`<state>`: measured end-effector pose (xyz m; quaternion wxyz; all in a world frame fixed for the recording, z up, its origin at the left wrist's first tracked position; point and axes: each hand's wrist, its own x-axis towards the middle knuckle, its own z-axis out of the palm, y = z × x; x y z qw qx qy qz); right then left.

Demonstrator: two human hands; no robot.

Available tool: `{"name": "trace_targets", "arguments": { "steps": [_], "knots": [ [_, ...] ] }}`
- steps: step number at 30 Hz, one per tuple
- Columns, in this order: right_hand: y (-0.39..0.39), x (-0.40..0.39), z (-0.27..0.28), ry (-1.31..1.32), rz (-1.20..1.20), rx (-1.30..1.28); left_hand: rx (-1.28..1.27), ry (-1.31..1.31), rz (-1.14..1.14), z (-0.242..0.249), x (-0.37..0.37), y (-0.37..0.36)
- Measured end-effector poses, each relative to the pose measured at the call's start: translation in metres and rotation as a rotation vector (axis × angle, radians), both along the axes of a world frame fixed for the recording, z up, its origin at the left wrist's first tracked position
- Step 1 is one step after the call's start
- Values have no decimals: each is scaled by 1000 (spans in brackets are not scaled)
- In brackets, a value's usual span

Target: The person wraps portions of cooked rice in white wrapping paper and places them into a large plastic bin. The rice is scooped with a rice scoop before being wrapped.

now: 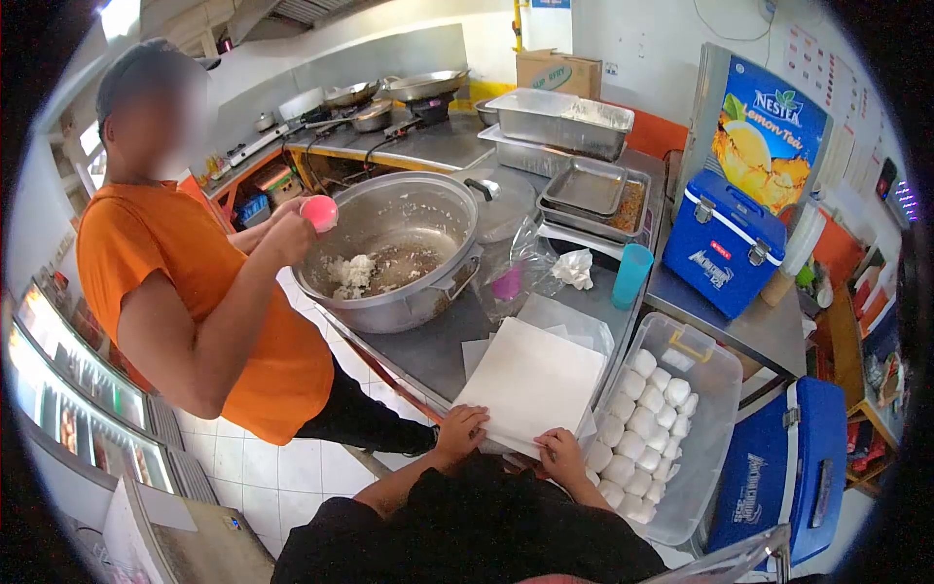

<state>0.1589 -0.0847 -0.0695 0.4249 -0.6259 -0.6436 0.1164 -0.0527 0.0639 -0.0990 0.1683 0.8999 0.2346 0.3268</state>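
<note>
Both of the person's hands rest on the near edge of a stack of white paper sheets [532,382] that lies on the steel table [428,355]. The left hand [460,428] sits at the stack's near left corner, fingers curled down onto the paper, pinching its edge. The right hand [562,452] touches the near right edge in the same way, fingers bent over the sheets.

Just right of the stack stands a clear plastic bin [715,389] filled with white wrapped bundles [642,419]. Beyond the paper is a large metal pot [394,243] with a lump of white rice inside, and a teal cup [632,275] stands near a crumpled plastic bag [520,268].

A co-worker in an orange shirt [195,292] stands left of the table, holding a small pink bowl [319,212] over the pot's rim. A blue cooler [725,243] sits at the far right.
</note>
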Motion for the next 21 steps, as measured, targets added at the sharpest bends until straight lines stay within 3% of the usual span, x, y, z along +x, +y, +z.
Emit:
{"name": "trace_targets", "arguments": {
  "steps": [21],
  "knots": [
    [0,1,-2,5,-6,-3,-52,-19,-23,14,0,1]
  ]
}}
